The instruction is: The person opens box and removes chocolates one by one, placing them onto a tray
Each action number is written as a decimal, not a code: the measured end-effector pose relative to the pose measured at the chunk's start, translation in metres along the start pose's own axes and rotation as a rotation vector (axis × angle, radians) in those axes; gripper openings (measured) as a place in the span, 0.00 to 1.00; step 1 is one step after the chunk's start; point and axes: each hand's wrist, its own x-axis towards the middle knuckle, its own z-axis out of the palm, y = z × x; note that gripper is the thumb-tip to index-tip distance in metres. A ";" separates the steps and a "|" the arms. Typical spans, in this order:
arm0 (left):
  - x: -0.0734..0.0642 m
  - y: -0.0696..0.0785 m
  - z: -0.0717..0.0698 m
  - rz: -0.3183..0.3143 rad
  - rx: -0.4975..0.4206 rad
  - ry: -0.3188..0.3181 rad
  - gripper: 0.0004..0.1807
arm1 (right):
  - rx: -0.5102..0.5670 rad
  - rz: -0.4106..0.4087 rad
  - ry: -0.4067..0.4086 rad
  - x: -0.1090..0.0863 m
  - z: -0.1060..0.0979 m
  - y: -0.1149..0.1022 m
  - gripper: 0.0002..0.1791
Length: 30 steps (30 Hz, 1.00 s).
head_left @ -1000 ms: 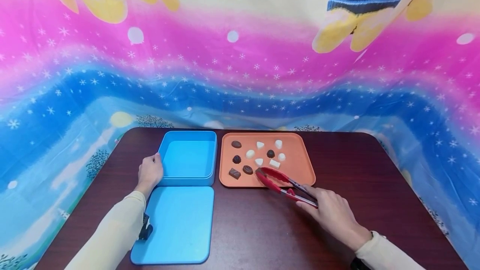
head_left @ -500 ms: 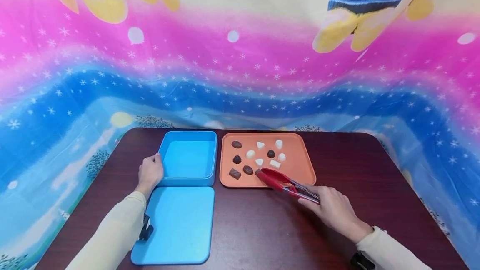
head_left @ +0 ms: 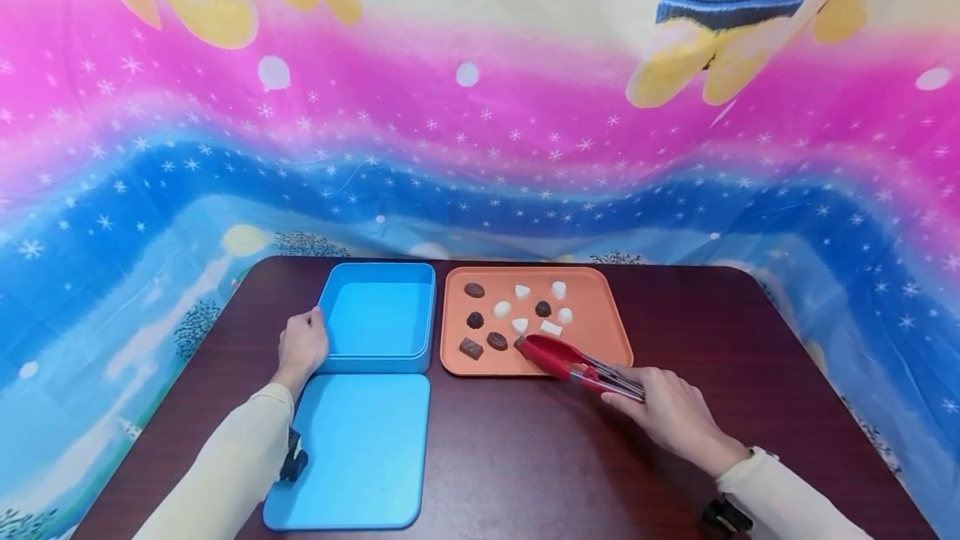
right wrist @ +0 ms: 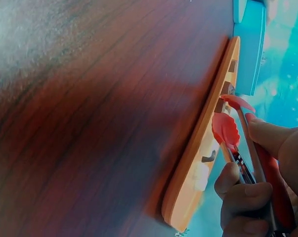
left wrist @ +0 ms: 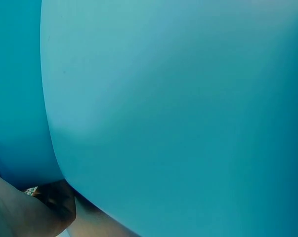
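My right hand point(head_left: 675, 415) grips a pair of tongs point(head_left: 592, 372) with red tips and metal arms. At the front of the orange tray point(head_left: 600, 348), the tongs' tips are close together at a small brown chocolate point(head_left: 520, 342), mostly hidden behind them. In the right wrist view, the fingers point(right wrist: 247, 197) wrap round the tongs' handles, and the red tips point(right wrist: 227, 131) stand at a dark chocolate point(right wrist: 220, 105). My left hand point(head_left: 302, 347) holds the left side of the open blue box point(head_left: 432, 315). Box and lid surfaces fill most of the left wrist view.
Several brown and white chocolates lie spread over the tray, including a striped square point(head_left: 471, 348) and a white bar point(head_left: 551, 329). A flat blue lid point(head_left: 352, 448) lies in front of the box. The dark wooden table point(head_left: 510, 457) ends at a patterned cloth backdrop point(head_left: 465, 215).
The tongs' arms have drawn together at the brown chocolate by the tray's front edge. The right hand has shifted slightly right. The left hand stays on the box.
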 end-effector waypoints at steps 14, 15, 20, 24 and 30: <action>-0.002 0.001 -0.001 0.007 -0.001 0.004 0.29 | 0.005 0.030 -0.021 0.000 -0.003 0.003 0.27; -0.003 0.001 -0.001 0.008 -0.002 0.006 0.29 | 0.003 0.033 -0.025 0.000 -0.003 0.003 0.28; -0.003 0.001 0.000 0.010 -0.005 0.009 0.29 | -0.002 0.050 -0.027 -0.003 -0.003 0.004 0.31; -0.002 0.002 0.000 0.008 0.000 0.010 0.28 | 0.010 0.054 -0.014 -0.005 -0.005 0.004 0.33; -0.001 0.000 0.000 0.012 0.003 0.015 0.28 | 0.017 0.055 0.011 -0.007 -0.009 0.001 0.32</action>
